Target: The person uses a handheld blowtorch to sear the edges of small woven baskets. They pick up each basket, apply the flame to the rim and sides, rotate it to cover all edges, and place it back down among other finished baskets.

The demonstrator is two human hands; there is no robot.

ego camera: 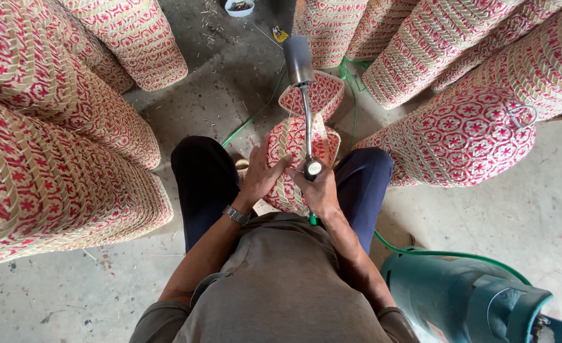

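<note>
Gripping gas torch [306, 101] in right hand [319, 187], left hand [262, 174] spread flat on small woven basket [294, 165] between knees; singeing stray fibres, probably; next turning basket, nozzle kept moving.

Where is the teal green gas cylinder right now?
In the head view, the teal green gas cylinder stands on the concrete floor at the lower right, beside the person's right elbow, with a green hose curving from it toward the right hand.
</note>
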